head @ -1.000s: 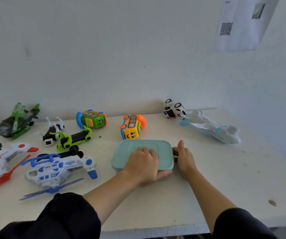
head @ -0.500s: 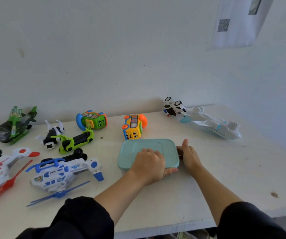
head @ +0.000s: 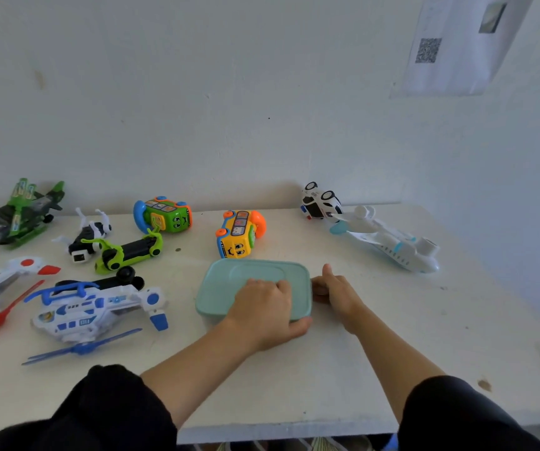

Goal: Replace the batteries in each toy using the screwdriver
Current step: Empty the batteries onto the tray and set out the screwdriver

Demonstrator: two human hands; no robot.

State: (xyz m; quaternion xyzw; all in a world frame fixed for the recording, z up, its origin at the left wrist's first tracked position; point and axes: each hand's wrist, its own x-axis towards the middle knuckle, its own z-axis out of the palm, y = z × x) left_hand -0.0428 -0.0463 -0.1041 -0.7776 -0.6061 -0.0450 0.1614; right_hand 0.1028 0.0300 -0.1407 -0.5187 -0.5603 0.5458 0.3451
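Your left hand [head: 267,309] lies on top of the box [head: 229,288], fingers curled over its lid and thumb hooked on the near edge. Your right hand [head: 335,289] sits against the box's right end, thumb up and fingers tucked at the rim; whether they pinch a tab there, you cannot tell. Over the last second neither hand has shifted on the box and the lid has not lifted, so you are likely still working it open, and no toy has been started. No screwdriver or batteries show; they may be inside. The toys lie apart from both hands: the helicopter [head: 99,307] to the left, the bus [head: 239,234] just behind the box, the plane [head: 392,245] far right, others along the wall [head: 262,92].
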